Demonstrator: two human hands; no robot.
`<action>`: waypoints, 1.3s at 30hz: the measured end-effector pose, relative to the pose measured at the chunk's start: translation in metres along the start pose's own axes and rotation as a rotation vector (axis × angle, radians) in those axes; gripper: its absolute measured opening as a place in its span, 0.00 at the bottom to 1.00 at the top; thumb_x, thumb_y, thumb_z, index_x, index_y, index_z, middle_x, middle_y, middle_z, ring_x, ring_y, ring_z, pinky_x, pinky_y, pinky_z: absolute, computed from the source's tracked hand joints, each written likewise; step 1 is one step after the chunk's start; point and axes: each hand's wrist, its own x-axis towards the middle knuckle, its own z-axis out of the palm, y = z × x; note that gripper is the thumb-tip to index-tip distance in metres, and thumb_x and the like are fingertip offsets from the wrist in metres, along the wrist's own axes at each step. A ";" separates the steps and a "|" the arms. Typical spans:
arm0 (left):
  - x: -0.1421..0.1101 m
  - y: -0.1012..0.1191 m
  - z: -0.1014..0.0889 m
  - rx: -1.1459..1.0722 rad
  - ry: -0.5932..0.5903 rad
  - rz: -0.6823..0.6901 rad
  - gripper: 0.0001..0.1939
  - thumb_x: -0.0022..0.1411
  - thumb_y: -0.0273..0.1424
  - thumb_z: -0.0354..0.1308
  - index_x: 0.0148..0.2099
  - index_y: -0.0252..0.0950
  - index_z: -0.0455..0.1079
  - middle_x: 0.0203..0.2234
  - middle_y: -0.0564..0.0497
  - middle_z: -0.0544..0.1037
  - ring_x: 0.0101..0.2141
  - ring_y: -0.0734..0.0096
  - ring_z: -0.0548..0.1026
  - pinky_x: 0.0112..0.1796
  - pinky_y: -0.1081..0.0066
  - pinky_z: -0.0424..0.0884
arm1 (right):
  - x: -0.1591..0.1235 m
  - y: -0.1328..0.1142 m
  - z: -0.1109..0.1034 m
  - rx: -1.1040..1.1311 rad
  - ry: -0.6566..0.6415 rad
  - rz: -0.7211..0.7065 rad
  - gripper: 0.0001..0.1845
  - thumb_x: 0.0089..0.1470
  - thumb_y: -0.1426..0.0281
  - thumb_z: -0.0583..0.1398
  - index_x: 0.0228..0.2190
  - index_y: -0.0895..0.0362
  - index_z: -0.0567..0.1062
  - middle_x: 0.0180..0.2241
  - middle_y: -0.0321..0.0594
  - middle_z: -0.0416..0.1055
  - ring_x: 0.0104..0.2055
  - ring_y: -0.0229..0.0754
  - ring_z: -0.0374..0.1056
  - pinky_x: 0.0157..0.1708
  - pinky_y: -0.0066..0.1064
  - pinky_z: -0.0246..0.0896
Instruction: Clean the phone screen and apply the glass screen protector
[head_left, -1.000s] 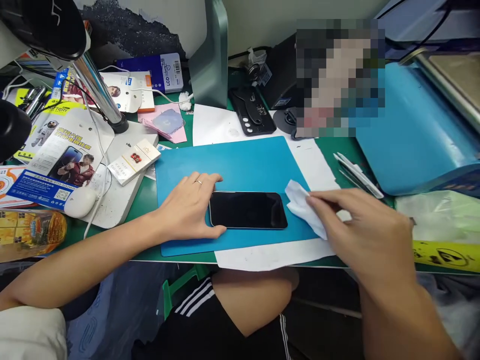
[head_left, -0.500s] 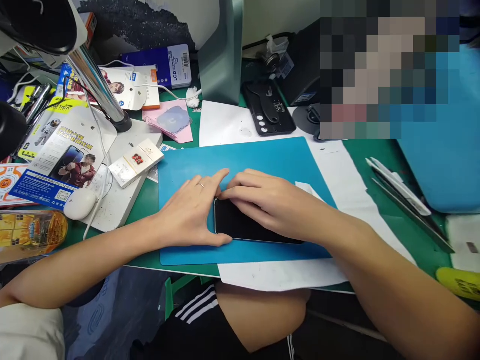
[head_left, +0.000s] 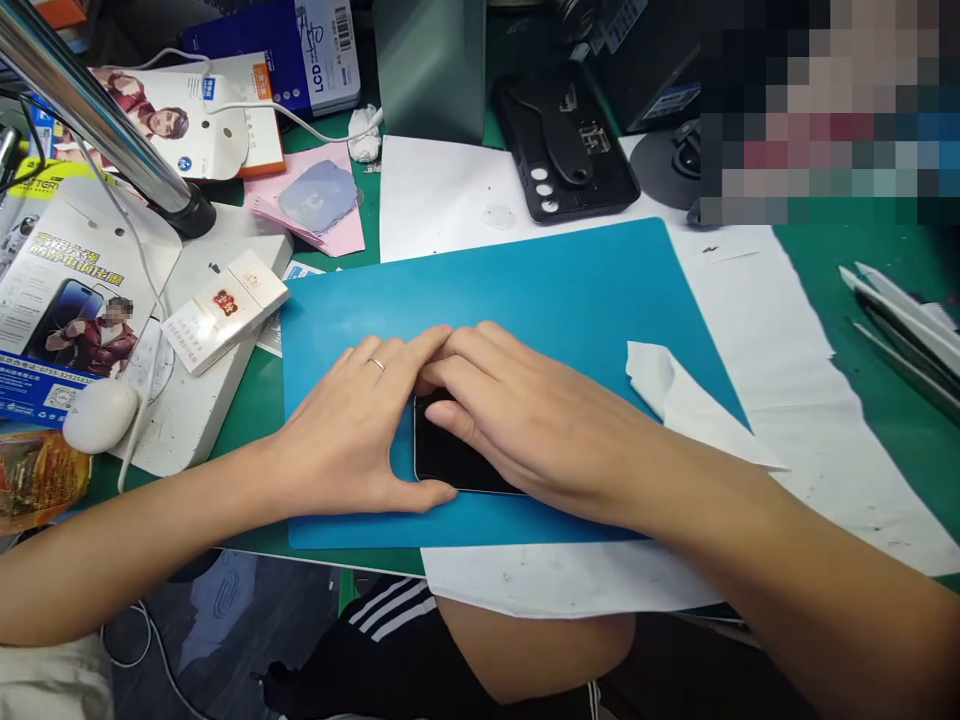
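Observation:
A smartphone [head_left: 457,455] with a black screen and thin pale frame lies flat on the blue mat [head_left: 525,275]. My left hand [head_left: 349,425], a ring on one finger, spans the phone's left end, its thumb along the near edge and its index finger by the far corner. Over the screen arches my right hand [head_left: 517,410], hiding the phone's right part. Its fingers are curled together at the far left corner, against the left index finger; whatever they pinch there, if anything, is hidden. A white paper piece [head_left: 675,395] lies right of the hands.
A cigarette pack [head_left: 225,310] rests on the white lamp base [head_left: 240,235], left of the mat. Behind the mat lies a black phone case [head_left: 566,145] on white paper [head_left: 439,200]. Tweezers [head_left: 907,325] lie at the right. Another person [head_left: 840,100], blurred, is across the table.
The view has moved closer and shifted right. My right hand has turned lower over the phone, its thumb now showing above the screen. My left hand keeps its place at the phone's end.

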 end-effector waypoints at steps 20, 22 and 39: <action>0.002 -0.002 0.007 -0.008 0.002 0.025 0.61 0.53 0.48 0.70 0.78 0.36 0.41 0.45 0.43 0.73 0.45 0.46 0.71 0.47 0.49 0.69 | 0.009 -0.014 0.007 -0.108 0.081 0.171 0.16 0.72 0.70 0.48 0.32 0.53 0.69 0.36 0.46 0.67 0.36 0.47 0.60 0.34 0.44 0.60; 0.002 -0.002 0.008 -0.007 0.006 0.024 0.61 0.53 0.48 0.70 0.78 0.36 0.41 0.46 0.42 0.73 0.46 0.45 0.70 0.48 0.48 0.69 | 0.008 -0.014 0.007 -0.107 0.080 0.172 0.17 0.73 0.69 0.47 0.33 0.53 0.70 0.36 0.45 0.67 0.36 0.48 0.61 0.34 0.44 0.61; 0.003 -0.003 0.010 0.025 0.017 0.056 0.61 0.53 0.49 0.68 0.78 0.33 0.40 0.43 0.43 0.72 0.42 0.49 0.70 0.45 0.51 0.68 | 0.010 -0.015 0.010 -0.114 0.092 0.206 0.16 0.72 0.69 0.48 0.31 0.52 0.66 0.35 0.44 0.67 0.36 0.47 0.60 0.33 0.42 0.60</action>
